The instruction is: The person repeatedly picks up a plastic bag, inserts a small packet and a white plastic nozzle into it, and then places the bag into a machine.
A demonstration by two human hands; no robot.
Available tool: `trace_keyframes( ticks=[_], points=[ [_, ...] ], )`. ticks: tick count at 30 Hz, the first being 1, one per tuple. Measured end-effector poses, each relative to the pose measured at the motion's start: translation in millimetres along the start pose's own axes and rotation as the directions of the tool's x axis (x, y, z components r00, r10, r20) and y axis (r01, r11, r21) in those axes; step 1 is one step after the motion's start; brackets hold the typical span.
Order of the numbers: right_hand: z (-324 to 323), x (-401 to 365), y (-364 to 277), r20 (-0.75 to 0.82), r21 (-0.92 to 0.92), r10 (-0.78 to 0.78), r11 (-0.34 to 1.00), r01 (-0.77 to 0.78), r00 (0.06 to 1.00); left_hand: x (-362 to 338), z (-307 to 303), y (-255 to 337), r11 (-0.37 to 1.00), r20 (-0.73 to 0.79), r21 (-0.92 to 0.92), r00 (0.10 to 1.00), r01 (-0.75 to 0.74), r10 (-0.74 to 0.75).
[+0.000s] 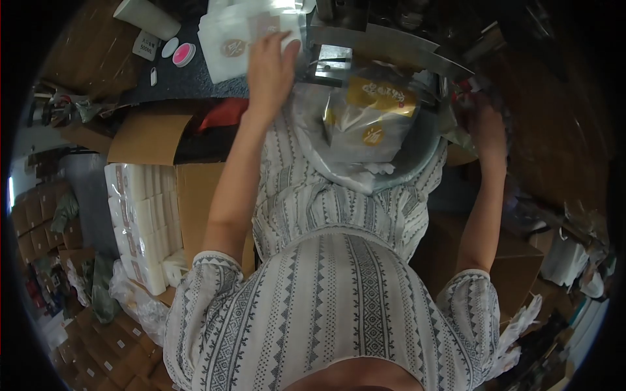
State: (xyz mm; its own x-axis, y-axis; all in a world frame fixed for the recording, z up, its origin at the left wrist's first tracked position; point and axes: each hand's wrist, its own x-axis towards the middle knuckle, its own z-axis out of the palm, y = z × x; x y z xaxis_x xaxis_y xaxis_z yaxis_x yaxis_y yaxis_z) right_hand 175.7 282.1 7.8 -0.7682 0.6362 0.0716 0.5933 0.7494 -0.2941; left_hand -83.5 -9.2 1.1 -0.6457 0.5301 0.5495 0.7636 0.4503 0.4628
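Observation:
My left hand rests with fingers stretched out on a stack of clear printed plastic bags on the dark work surface. Off to the right, my right hand is in shadow and smeared, close to clear plastic with something red in it; its fingers cannot be made out. A pale basin sits on my lap between the arms. Filled packets with a gold label and a round gold print lie in it, the top one upright. Behind the basin stands a metal machine, partly in the dark.
At the back left are a white cup, a small pink pot and its white lid. An open cardboard box and wrapped white packs stand left of me. Many brown cartons cover the floor.

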Motion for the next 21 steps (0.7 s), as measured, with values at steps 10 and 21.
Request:
trace_keyframes(
  ticks=[10,21],
  points=[
    [-22,-1,-4,0.212,0.414,0.026,0.903,-0.114,0.977,-66,-7,-29,0.955,0.187,0.284,0.982,-0.082,0.028],
    [-19,-7,-2,0.042,0.258,-0.134,0.959,0.118,0.99,-61,-39,-10,0.976,0.152,0.217,0.988,-0.017,-0.017]
  ],
)
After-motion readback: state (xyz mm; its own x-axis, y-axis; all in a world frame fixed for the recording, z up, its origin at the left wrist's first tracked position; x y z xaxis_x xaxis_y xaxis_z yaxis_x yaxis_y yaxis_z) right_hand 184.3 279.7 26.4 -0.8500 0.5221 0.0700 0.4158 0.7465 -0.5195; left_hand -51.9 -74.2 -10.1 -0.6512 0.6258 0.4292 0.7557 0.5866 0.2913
